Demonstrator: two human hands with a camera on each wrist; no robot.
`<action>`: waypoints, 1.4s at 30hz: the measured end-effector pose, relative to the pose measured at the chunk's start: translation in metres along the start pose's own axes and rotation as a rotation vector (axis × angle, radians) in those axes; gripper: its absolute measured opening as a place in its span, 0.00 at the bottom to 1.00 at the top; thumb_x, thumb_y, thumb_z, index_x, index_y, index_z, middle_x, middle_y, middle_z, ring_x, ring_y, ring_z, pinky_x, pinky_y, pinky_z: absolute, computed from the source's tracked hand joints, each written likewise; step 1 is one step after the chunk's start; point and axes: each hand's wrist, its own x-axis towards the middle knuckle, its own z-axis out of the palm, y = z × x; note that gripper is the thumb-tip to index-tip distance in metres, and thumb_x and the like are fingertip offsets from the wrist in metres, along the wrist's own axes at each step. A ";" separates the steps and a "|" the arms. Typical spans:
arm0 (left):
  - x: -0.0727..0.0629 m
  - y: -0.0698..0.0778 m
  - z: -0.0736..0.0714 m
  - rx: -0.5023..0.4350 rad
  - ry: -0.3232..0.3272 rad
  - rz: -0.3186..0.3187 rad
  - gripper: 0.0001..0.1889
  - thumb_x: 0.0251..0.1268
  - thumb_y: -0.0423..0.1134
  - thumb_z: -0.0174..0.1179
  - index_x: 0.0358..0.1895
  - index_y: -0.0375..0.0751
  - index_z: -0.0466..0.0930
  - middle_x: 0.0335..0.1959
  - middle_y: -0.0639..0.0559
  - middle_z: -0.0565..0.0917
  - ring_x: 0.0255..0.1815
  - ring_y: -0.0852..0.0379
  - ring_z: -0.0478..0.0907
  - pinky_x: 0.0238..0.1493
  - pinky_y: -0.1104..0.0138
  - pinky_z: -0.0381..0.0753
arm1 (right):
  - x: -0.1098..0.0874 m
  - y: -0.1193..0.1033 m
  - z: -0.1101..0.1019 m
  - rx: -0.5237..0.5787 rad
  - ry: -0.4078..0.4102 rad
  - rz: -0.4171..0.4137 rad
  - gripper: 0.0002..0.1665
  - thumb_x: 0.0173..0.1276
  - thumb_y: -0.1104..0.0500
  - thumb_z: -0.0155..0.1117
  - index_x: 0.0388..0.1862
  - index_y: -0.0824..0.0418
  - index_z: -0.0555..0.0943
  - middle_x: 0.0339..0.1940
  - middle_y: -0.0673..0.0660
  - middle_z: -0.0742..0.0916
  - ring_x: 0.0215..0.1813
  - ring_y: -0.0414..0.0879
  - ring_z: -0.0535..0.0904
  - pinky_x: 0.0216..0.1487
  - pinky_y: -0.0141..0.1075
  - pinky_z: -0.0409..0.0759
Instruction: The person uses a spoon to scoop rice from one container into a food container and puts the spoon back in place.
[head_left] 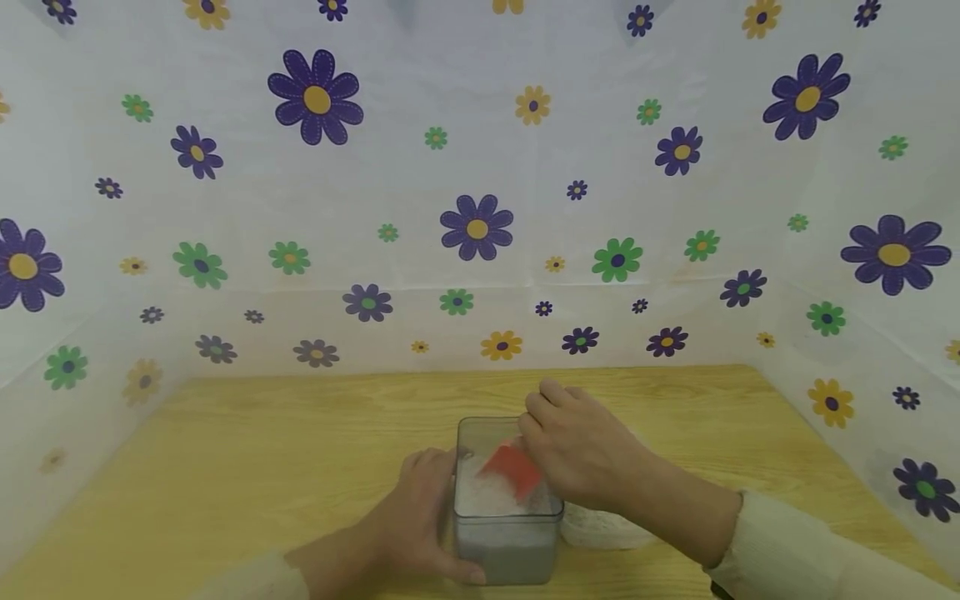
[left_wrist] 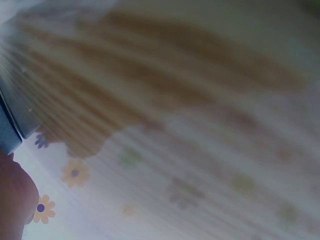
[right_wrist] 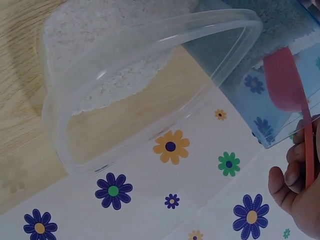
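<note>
A tall, clear grey-tinted container (head_left: 506,554) stands on the table, partly filled with white grains that look like rice (head_left: 476,493). My left hand (head_left: 416,517) grips its left side, with the thumb at the front lower corner. Above the opening, my right hand (head_left: 581,450) holds the handle of a red spatula (head_left: 512,468), whose blade is tilted down among the grains and slightly blurred. The right wrist view shows the red blade (right_wrist: 284,80) inside the container. Left wrist view is mostly blurred; a container edge (left_wrist: 12,120) and part of my hand (left_wrist: 15,200) appear at its left.
Right of the tall container, partly under my right forearm, sits a lower clear container (head_left: 607,531), also holding white grains. The wooden table (head_left: 247,467) is bounded at the back and sides by a flower-printed white sheet (head_left: 405,183).
</note>
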 end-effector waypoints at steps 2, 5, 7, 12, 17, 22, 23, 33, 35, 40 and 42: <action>0.000 0.000 -0.001 -0.018 -0.006 -0.011 0.59 0.32 0.80 0.68 0.69 0.49 0.64 0.58 0.64 0.75 0.57 0.62 0.66 0.62 0.55 0.60 | 0.000 0.000 0.000 -0.005 -0.014 0.010 0.16 0.77 0.51 0.49 0.29 0.55 0.75 0.26 0.48 0.68 0.34 0.44 0.61 0.37 0.35 0.65; 0.000 0.000 -0.001 -0.039 -0.026 -0.034 0.59 0.31 0.81 0.68 0.69 0.51 0.64 0.58 0.66 0.74 0.57 0.64 0.65 0.63 0.57 0.59 | 0.000 -0.001 -0.001 -0.020 -0.038 0.035 0.17 0.77 0.50 0.52 0.29 0.56 0.77 0.25 0.48 0.72 0.32 0.44 0.62 0.36 0.35 0.66; 0.000 0.000 -0.002 -0.039 -0.027 -0.036 0.59 0.31 0.81 0.68 0.69 0.50 0.63 0.58 0.66 0.74 0.58 0.63 0.65 0.63 0.57 0.59 | 0.001 -0.001 -0.002 -0.029 -0.048 0.053 0.17 0.77 0.49 0.53 0.30 0.56 0.78 0.25 0.48 0.74 0.31 0.44 0.62 0.34 0.34 0.67; -0.003 -0.001 -0.001 -0.027 -0.023 -0.038 0.60 0.32 0.81 0.68 0.69 0.49 0.63 0.58 0.65 0.73 0.58 0.63 0.64 0.64 0.57 0.59 | 0.002 -0.003 -0.004 -0.014 -0.043 0.076 0.14 0.76 0.51 0.56 0.31 0.55 0.79 0.23 0.47 0.75 0.30 0.43 0.63 0.32 0.33 0.65; -0.003 -0.002 0.000 -0.042 -0.028 -0.047 0.60 0.31 0.81 0.68 0.70 0.51 0.63 0.58 0.65 0.73 0.59 0.63 0.64 0.65 0.58 0.58 | 0.000 -0.001 -0.004 0.017 0.026 0.066 0.13 0.72 0.54 0.58 0.26 0.53 0.73 0.18 0.46 0.71 0.27 0.42 0.60 0.30 0.32 0.61; -0.002 -0.002 0.000 -0.016 -0.022 -0.027 0.59 0.33 0.81 0.67 0.70 0.50 0.63 0.59 0.65 0.73 0.58 0.64 0.65 0.63 0.57 0.59 | -0.002 0.001 -0.003 0.060 0.039 0.071 0.13 0.70 0.56 0.60 0.25 0.53 0.70 0.15 0.44 0.66 0.25 0.42 0.58 0.29 0.31 0.58; -0.002 -0.002 0.000 -0.009 -0.020 -0.022 0.59 0.33 0.81 0.67 0.70 0.51 0.63 0.59 0.65 0.73 0.58 0.64 0.65 0.63 0.57 0.60 | -0.002 0.001 -0.003 0.080 0.027 0.085 0.12 0.70 0.56 0.59 0.26 0.53 0.70 0.15 0.44 0.66 0.24 0.42 0.59 0.28 0.31 0.58; -0.002 -0.002 0.000 -0.022 -0.029 -0.043 0.61 0.31 0.82 0.67 0.71 0.49 0.63 0.59 0.64 0.74 0.59 0.64 0.65 0.64 0.59 0.58 | -0.005 -0.003 -0.008 0.346 -0.147 0.295 0.06 0.74 0.54 0.54 0.35 0.52 0.70 0.18 0.43 0.72 0.29 0.41 0.65 0.29 0.31 0.66; -0.002 -0.002 0.000 -0.022 -0.029 -0.042 0.61 0.31 0.81 0.67 0.71 0.50 0.62 0.59 0.64 0.74 0.59 0.64 0.65 0.64 0.59 0.59 | -0.005 -0.004 -0.009 0.386 -0.167 0.320 0.05 0.74 0.54 0.54 0.37 0.52 0.71 0.19 0.43 0.73 0.30 0.41 0.67 0.31 0.32 0.68; -0.002 -0.001 0.000 -0.025 -0.023 -0.031 0.61 0.31 0.80 0.69 0.71 0.49 0.62 0.58 0.64 0.74 0.58 0.63 0.65 0.64 0.59 0.59 | -0.006 -0.009 -0.010 0.460 -0.191 0.351 0.05 0.75 0.53 0.54 0.39 0.53 0.71 0.21 0.45 0.74 0.31 0.41 0.69 0.32 0.33 0.71; -0.002 0.000 -0.001 -0.026 -0.021 -0.028 0.61 0.31 0.80 0.69 0.71 0.49 0.62 0.58 0.63 0.74 0.59 0.63 0.65 0.63 0.59 0.59 | -0.006 -0.011 -0.010 0.478 -0.199 0.355 0.06 0.76 0.53 0.55 0.40 0.54 0.71 0.21 0.45 0.74 0.30 0.40 0.70 0.32 0.33 0.72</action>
